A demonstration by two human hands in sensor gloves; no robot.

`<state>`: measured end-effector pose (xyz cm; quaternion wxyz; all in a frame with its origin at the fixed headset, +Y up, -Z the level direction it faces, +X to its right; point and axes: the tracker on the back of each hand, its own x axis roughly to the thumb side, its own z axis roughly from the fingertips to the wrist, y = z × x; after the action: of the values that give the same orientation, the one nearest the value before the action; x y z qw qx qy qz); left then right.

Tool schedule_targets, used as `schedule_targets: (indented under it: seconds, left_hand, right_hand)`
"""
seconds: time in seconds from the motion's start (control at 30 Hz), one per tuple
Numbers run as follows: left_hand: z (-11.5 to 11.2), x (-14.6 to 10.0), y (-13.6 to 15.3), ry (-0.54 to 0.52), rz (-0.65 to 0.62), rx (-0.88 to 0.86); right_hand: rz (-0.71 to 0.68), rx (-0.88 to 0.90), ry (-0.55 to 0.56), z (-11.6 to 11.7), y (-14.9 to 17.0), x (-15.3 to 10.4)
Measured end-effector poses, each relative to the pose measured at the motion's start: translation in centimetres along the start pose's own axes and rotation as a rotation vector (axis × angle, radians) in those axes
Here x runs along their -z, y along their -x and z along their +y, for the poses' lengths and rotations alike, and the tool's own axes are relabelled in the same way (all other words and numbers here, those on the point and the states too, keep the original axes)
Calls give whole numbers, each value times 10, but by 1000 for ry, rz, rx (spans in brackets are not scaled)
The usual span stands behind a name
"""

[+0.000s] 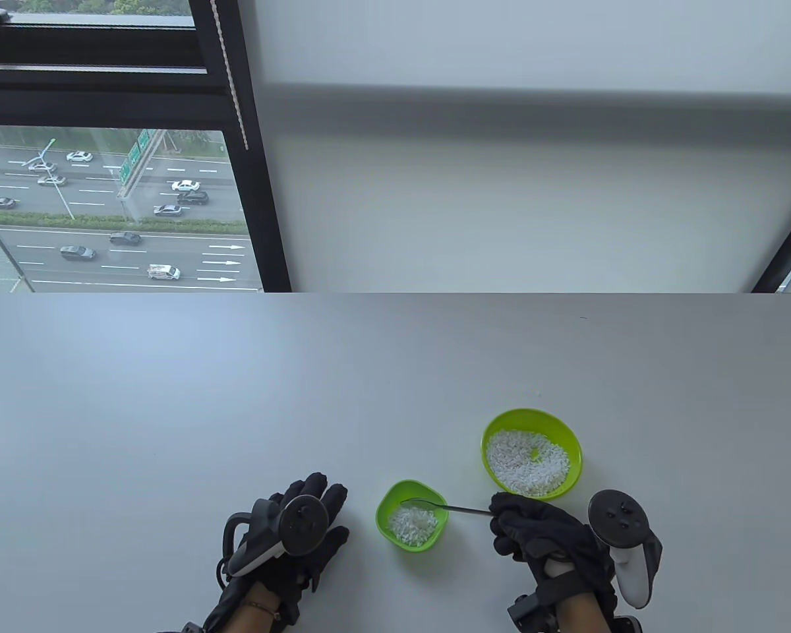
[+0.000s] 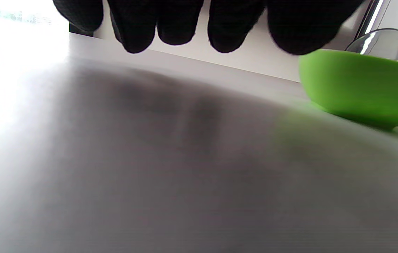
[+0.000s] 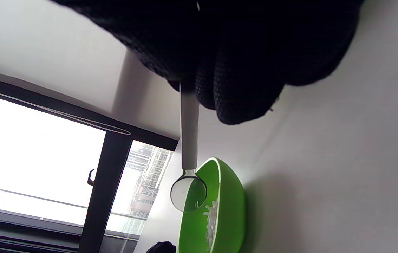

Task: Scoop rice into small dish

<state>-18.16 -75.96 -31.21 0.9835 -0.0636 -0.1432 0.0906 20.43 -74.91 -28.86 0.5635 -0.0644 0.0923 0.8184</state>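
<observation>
- Two green bowls: spoon point(image 1: 445, 507) bowl hangs over small dish point(image 1: 412, 515), handle running right into gripping right hand point(image 1: 540, 537).
- Left hand point(image 1: 290, 534) rests flat, fingers spread, holding nothing, beside dish; big rice bowl point(image 1: 531, 452) lies just beyond right hand.

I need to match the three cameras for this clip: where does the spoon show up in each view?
Table view: the spoon lies low and right of centre, its bowl over the small dish, its handle held by the right hand.
Left wrist view: only the spoon's bowl shows, top right, above the dish's rim.
Right wrist view: the spoon hangs from the gloved fingers at centre.
Shared landmark: the small green dish.
</observation>
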Motion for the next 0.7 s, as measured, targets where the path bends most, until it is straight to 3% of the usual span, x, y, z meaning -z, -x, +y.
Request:
schedule_targets:
  seconds: [0.2, 0.33, 0.5, 0.7]
  left_hand:
    - [0, 0, 0, 0, 0, 0]
    - [0, 0, 0, 0, 0, 0]
    - [0, 0, 0, 0, 0, 0]
    - [0, 0, 0, 5, -2, 4]
  right_hand:
    - [-7, 16, 22, -3, 1, 0]
    - [-38, 1, 124, -12, 1, -4]
    - [-79, -37, 374, -34, 1, -14]
    - [-80, -205, 700, -60, 4, -25]
